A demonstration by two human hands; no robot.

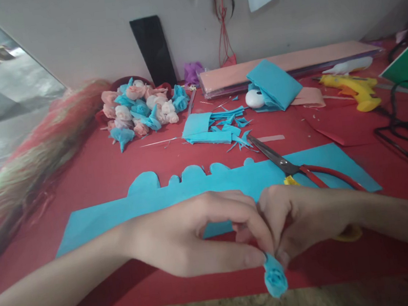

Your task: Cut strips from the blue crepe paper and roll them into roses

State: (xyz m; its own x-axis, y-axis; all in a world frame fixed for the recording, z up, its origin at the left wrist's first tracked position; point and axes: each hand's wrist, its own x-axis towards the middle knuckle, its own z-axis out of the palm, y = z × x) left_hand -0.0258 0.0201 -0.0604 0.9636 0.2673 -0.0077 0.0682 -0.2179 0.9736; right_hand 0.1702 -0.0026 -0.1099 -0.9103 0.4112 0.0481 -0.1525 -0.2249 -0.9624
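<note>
A small blue crepe-paper rose (276,280) hangs near the red table's front edge, its rolled bloom facing me. My left hand (199,237) pinches its base between thumb and fingers. From the other side my right hand (303,215) is closed on the same base, its fingertips touching those of the left. Behind both hands lies a long blue crepe-paper sheet (97,221), partly covered by them. Several rounded blue paper petals (193,172) line its far edge. Red-handled scissors (284,165) rest across the sheet, blades pointing away to the left.
A pile of paper roses (140,106) stands at the back left, beside a straw broom (42,156). Cut blue paper (201,126) lies mid-table. A yellow glue gun (354,86) with a black cord (400,125) sits right. A black phone (153,50) leans against the wall.
</note>
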